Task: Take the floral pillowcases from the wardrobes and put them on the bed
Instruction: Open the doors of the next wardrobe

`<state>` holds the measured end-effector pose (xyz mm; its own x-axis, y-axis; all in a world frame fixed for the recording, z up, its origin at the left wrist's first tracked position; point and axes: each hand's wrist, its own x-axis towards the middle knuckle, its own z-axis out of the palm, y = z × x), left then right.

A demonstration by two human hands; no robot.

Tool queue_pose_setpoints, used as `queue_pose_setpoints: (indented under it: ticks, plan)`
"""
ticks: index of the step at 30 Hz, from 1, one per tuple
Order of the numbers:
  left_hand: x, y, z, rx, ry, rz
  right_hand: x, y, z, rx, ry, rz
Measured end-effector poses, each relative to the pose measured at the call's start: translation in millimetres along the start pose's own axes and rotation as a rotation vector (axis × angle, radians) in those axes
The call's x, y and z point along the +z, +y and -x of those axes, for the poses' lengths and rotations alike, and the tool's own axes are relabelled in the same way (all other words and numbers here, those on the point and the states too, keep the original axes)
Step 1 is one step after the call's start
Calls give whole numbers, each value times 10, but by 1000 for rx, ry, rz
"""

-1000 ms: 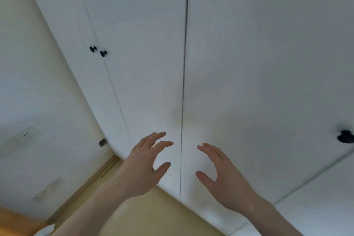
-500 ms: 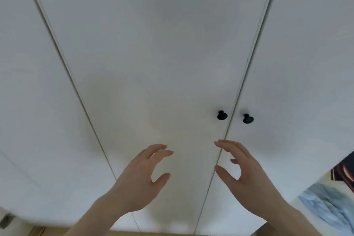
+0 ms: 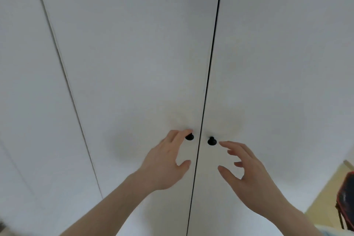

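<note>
White wardrobe doors (image 3: 134,63) stand closed; both hands, left (image 3: 166,161) and right (image 3: 247,174), spread wide, empty, at black knobs (image 3: 211,141).

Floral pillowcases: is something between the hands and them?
Yes. The closed white wardrobe doors hide them. The left hand reaches the left knob; the right hand is just short of the right knob.

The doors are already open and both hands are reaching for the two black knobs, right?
Not quite. The head view shows the doors shut. The left hand and right hand are reaching for the two black knobs.
</note>
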<state>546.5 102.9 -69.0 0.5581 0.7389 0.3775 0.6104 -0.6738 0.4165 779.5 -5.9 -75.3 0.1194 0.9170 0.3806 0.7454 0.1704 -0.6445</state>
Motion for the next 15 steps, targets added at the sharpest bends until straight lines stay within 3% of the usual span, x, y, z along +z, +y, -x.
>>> queue_pose_setpoints:
  ticks: [15]
  plan:
    - [390, 688, -117, -452, 280, 10, -568, 442, 59, -150, -254, -82]
